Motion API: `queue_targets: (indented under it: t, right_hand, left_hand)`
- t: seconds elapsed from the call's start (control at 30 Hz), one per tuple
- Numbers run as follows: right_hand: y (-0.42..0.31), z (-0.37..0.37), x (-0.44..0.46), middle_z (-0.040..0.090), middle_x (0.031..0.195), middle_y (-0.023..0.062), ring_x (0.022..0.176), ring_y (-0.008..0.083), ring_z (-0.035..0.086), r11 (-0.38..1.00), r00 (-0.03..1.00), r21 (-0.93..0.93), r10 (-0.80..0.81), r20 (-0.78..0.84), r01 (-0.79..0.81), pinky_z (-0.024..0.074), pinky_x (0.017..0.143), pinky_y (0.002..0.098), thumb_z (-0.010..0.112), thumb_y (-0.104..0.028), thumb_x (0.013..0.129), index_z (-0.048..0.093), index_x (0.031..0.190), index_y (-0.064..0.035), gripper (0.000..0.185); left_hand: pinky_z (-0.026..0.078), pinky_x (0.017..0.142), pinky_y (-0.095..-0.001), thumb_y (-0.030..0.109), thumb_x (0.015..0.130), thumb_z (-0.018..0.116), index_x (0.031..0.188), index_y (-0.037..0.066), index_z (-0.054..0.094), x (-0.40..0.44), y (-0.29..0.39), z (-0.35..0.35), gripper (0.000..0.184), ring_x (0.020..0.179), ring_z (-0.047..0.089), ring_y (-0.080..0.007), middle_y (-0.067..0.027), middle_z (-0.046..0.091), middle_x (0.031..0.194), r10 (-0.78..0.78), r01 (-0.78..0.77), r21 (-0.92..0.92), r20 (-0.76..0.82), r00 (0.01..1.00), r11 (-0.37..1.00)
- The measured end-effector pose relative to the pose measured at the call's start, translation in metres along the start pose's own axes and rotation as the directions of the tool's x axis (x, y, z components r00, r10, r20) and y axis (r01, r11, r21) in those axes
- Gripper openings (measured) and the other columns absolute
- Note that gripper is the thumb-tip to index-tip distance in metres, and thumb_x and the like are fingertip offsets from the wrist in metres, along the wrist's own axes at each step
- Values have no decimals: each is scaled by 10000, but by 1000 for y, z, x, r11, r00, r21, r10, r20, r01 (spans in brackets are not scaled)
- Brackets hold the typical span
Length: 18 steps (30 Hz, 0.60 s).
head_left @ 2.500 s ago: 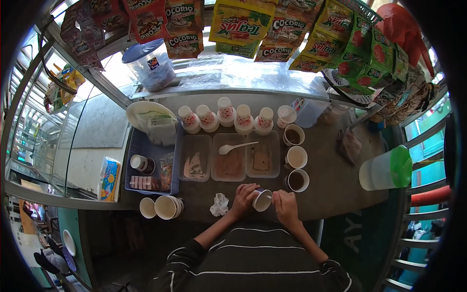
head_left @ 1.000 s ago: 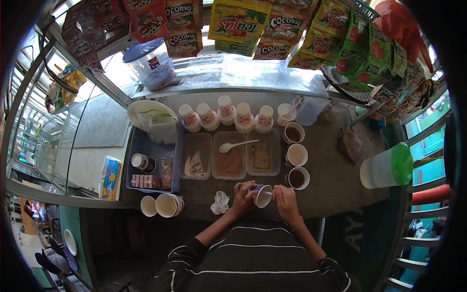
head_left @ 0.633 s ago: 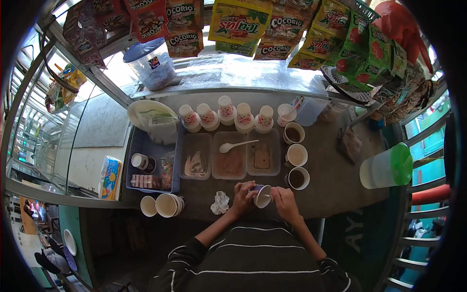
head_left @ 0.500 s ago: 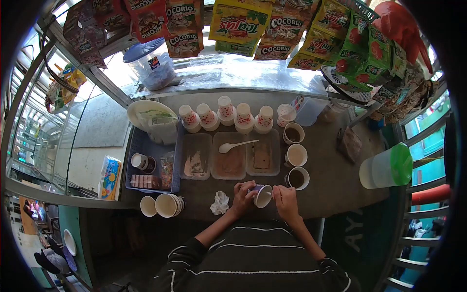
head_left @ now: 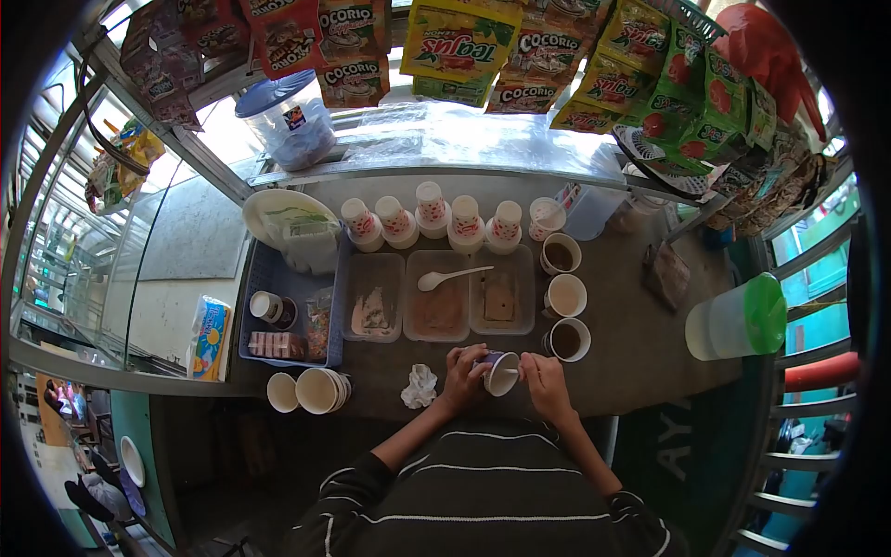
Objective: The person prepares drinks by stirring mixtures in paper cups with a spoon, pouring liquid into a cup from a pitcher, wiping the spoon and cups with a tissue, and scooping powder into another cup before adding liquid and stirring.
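Observation:
My left hand point(head_left: 464, 379) is wrapped round a paper cup point(head_left: 501, 375), which tilts with its mouth toward me and to the right. Pinched in my right hand point(head_left: 546, 382) is the white handle of a spoon point(head_left: 510, 371) whose other end sits inside the cup; its tip is hidden. The cup's contents look pale and are hard to make out. Right of it stand a cup of brown drink point(head_left: 568, 341), a cup of milky drink point(head_left: 565, 296) and a cup of dark drink point(head_left: 561, 253). Left of my left hand lies a crumpled white tissue point(head_left: 419, 386).
Beyond my hands are clear tubs of powder, the middle tub point(head_left: 436, 320) carrying a white spoon point(head_left: 455, 277). Stacked cups point(head_left: 466, 223) line the back. A blue basket point(head_left: 260, 348) and paper cups point(head_left: 320, 392) are at left, a green-lidded jug point(head_left: 733, 320) at right. Sachets point(head_left: 459, 42) hang overhead.
Almost nothing differs. Both hands keep their hold on the cup and spoon, with only a very slight shift of the right hand.

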State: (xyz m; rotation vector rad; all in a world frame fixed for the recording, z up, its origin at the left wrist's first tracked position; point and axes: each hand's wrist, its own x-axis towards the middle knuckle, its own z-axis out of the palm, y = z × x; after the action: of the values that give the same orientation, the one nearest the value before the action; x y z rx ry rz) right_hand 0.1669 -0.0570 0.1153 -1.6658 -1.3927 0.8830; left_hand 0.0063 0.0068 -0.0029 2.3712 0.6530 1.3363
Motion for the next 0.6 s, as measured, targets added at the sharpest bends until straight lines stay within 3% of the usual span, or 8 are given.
queue_targets:
  t: [0.07,0.17,0.27,0.37,0.5,0.6]
  right_hand:
    - [-4,1,0,480,579,86,559,256,465,984,982,-157,-112,-154,88,306,630,355,362,-238,954,482,642,-31,394]
    - [-1,-2,0,487,584,87,560,251,468,993,998,-111,-52,-41,47,307,631,353,363,-237,954,486,641,-30,394]
    - [-4,-1,0,492,587,85,562,249,471,994,989,-97,-62,-132,49,309,632,352,368,-241,953,491,642,-34,394]
    - [-5,-3,0,488,583,88,556,250,470,993,997,-114,-50,-66,43,311,631,352,368,-238,953,495,639,-33,396]
    - [-3,0,0,489,585,85,561,250,471,1000,992,-18,-8,-122,5,307,638,349,370,-240,954,500,643,-35,394]
    - [-5,-1,1,490,575,88,538,245,472,981,986,-168,-120,-118,99,318,603,347,373,-244,954,500,636,-28,405]
  left_hand:
    - [318,895,-445,90,594,744,1112,158,399,2,1,-1,625,1048,549,-295,-123,490,1131,-1,1,0,0,1000,1000]
    - [318,893,-444,88,589,748,1109,160,402,2,1,-1,629,1049,550,-293,-120,490,1129,-3,3,-1,-1,1000,1000]
    - [318,891,-444,90,583,754,1108,162,405,4,3,-2,634,1051,550,-294,-116,491,1128,-7,7,-7,0,1000,1000]
    - [318,888,-446,95,580,758,1107,165,406,3,2,-3,637,1053,551,-294,-114,491,1127,-9,9,-8,3,1000,1000]
    - [318,885,-445,100,582,760,1106,165,407,3,2,-3,635,1050,553,-293,-114,491,1128,-10,10,-1,7,1000,1000]
    - [320,883,-444,102,584,759,1105,162,407,3,2,-2,632,1047,555,-292,-115,492,1128,-3,3,3,-3,1000,1000]
